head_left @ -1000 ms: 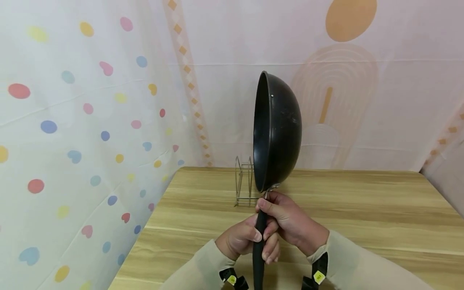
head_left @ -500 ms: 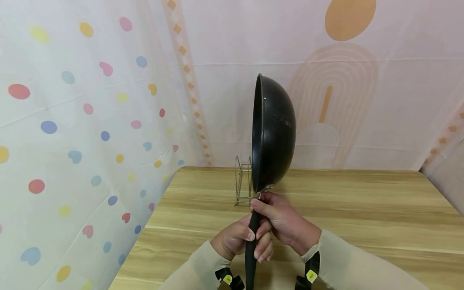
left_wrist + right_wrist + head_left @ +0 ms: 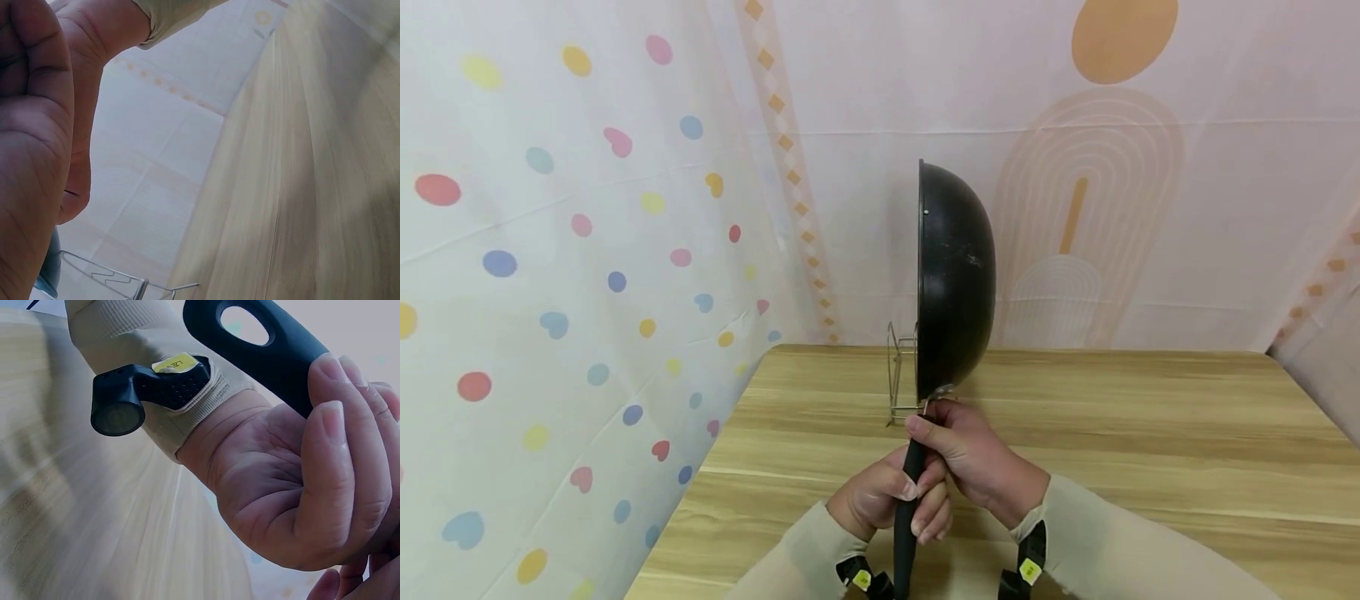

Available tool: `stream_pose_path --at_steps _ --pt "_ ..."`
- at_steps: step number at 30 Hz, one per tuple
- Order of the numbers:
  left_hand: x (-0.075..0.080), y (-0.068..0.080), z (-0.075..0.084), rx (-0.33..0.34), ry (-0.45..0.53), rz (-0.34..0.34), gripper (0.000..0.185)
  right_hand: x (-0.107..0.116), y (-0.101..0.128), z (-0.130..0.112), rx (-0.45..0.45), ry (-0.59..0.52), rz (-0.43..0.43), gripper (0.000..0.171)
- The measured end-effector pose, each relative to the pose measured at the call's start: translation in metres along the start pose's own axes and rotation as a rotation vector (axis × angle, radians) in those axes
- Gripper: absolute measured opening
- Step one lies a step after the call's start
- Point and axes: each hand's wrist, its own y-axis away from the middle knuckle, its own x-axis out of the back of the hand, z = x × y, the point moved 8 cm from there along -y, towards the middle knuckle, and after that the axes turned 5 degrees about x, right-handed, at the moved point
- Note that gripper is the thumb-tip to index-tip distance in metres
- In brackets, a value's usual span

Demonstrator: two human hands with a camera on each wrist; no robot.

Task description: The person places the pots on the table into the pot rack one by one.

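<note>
A person stood at the light wooden counter (image 3: 1150, 433) and held a deep black round-bottomed metal wok (image 3: 953, 283) on edge, above the counter's far left part; its rim faced left and its domed underside faced right, and it stood nearly upright. Its long black plastic handle (image 3: 907, 500) ran straight down toward the person; the hanging hole at the handle's end showed in the right wrist view (image 3: 247, 325). The right hand (image 3: 973, 454) gripped the handle high up, just under the bowl, fingers curled tight round it; the left hand (image 3: 880, 500) gripped lower down, touching the right hand, its fingers (image 3: 340, 469) wrapped round the handle and pressed together. Both wrists wore beige sleeves and small black cameras with yellow labels (image 3: 150, 394). Just behind the wok, partly hidden by it, a thin silver wire rack (image 3: 901, 379) stood on the counter; behind that hung a pale curtain with coloured dots (image 3: 550, 250).
</note>
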Motion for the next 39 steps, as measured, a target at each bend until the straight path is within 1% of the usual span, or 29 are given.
stream_pose_path --at_steps 6,12,19,25,27,33,39 --pt "0.002 0.003 0.003 -0.013 0.036 -0.008 0.019 -0.002 -0.004 0.003 -0.017 0.037 0.045 0.025" --pt "0.002 0.005 0.005 -0.021 0.033 -0.003 0.019 -0.005 -0.006 0.005 -0.038 0.068 0.057 0.02" --pt "0.006 0.01 0.001 -0.009 0.038 0.024 0.019 -0.006 -0.007 0.007 -0.044 0.136 0.051 0.021" --pt "0.013 0.018 -0.005 0.009 0.055 0.072 0.015 -0.009 -0.01 0.012 -0.04 0.158 0.018 0.023" --pt "0.015 0.02 -0.006 0.011 0.054 0.079 0.015 -0.01 -0.011 0.013 -0.045 0.166 0.015 0.024" --pt "0.017 0.024 -0.01 0.015 0.072 0.083 0.018 -0.01 -0.011 0.017 -0.078 0.194 0.04 0.028" --pt "0.018 0.028 -0.01 0.032 0.051 0.108 0.014 -0.012 -0.012 0.021 -0.084 0.198 0.066 0.029"
